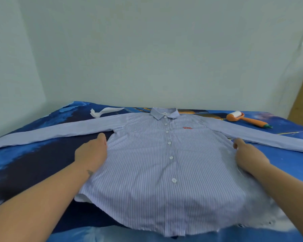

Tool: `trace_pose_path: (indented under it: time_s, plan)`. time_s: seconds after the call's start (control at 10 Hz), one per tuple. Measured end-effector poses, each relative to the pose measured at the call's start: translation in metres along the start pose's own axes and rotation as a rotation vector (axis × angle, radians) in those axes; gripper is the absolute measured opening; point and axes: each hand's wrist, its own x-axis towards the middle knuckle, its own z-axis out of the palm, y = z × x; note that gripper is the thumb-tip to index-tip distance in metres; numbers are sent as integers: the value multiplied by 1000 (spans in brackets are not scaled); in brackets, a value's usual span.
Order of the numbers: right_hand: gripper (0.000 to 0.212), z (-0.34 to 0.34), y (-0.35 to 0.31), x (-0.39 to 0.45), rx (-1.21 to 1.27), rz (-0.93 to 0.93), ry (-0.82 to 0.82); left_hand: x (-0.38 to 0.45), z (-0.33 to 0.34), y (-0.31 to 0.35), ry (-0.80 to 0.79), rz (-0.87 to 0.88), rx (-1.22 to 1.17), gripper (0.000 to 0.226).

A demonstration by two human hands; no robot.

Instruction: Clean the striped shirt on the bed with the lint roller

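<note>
A striped shirt (pixel 156 163) lies front up and buttoned on the bed (pixel 24 165), collar at the far end, both sleeves spread out to left and right. A small red mark sits on its chest. The left hand (pixel 92 152) rests at the shirt's left side edge, just below the armpit; the right hand (pixel 248 156) rests at the right side edge. How the fingers lie cannot be told. A lint roller (pixel 247 118) with an orange handle lies on the far right of the bed, beyond the right sleeve. A crumpled white strip (pixel 103 111) lies at the far left, near the collar.
</note>
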Motion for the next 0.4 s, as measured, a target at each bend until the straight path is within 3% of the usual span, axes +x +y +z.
trace_pose_path:
  time_s: [0.3, 0.4]
  plan:
    - [36, -12, 18, -16, -134, -14, -39, -16, -14, -9, -137, 41, 255, 6]
    - [30, -21, 3, -14, -93, -138, 65, -13, -23, 9, -17, 133, 188, 12]
